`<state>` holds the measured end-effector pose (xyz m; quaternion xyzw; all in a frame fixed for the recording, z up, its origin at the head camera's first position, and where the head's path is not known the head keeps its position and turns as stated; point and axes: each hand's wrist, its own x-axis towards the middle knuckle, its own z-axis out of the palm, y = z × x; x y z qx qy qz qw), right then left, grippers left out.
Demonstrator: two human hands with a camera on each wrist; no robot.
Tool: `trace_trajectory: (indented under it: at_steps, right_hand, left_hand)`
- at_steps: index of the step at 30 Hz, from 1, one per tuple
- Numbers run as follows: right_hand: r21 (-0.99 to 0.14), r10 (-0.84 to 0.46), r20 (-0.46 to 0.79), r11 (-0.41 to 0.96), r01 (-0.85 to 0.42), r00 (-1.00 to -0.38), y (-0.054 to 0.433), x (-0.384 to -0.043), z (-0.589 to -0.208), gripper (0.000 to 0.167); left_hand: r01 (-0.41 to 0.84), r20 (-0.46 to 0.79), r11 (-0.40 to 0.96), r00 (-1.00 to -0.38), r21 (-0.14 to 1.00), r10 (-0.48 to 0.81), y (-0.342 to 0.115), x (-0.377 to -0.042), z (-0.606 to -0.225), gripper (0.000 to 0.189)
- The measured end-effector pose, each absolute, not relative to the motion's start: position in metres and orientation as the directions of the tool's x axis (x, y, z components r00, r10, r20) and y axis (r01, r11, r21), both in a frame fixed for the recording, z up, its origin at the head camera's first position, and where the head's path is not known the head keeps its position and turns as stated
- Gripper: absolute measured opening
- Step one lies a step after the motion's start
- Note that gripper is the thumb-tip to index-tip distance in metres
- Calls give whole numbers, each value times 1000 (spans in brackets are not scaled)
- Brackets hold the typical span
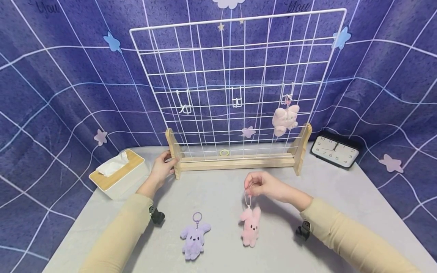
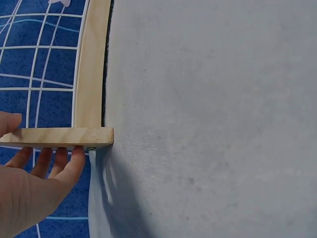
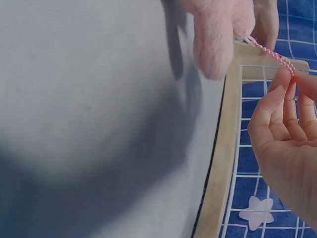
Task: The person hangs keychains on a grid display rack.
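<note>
My right hand [image 1: 269, 185] pinches the pink braided cord [image 3: 277, 56] of a pink plush bunny keychain [image 1: 250, 227], which dangles in front of a white wire grid rack [image 1: 233, 68]. In the right wrist view the bunny [image 3: 214, 44] is partly cut off by the top edge. Thumb and fingers of my left hand [image 1: 162, 169] grip the left wooden end piece [image 2: 59, 135] of the rack from both sides. On the table, below and between the hands, lies a purple plush keychain [image 1: 194, 240] with a purple ring.
A pale pink plush [image 1: 285, 120] hangs from the grid's right hook. Two white hooks, left [image 1: 185, 108] and middle [image 1: 236, 102], hold nothing. A tissue box [image 1: 117, 172] stands at the left, a black clock [image 1: 335, 150] at the right. Behind is a blue curtain [image 1: 78, 76].
</note>
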<state>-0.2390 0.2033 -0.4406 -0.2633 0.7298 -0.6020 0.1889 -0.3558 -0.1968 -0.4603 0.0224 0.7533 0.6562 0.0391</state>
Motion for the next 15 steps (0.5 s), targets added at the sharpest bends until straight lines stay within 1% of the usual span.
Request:
trace_trajectory:
  at_steps: [5,8,15]
  right_hand:
    - [-980,-593,58,118,-158,-803,203,-239,-430,16]
    - [-978,-587,73,117,-174,-806,203,-240,-424,14]
    - [-963,-558,99,156,-222,-824,203,-244,-407,12]
  left_hand:
    - [-20,-32,136,-996,990,81,-197,-356,-460,56]
    - [-19,-31,139,-996,990,82,-197,-356,-461,56]
    - [-26,-38,134,-996,991,82,-197,-357,-461,56]
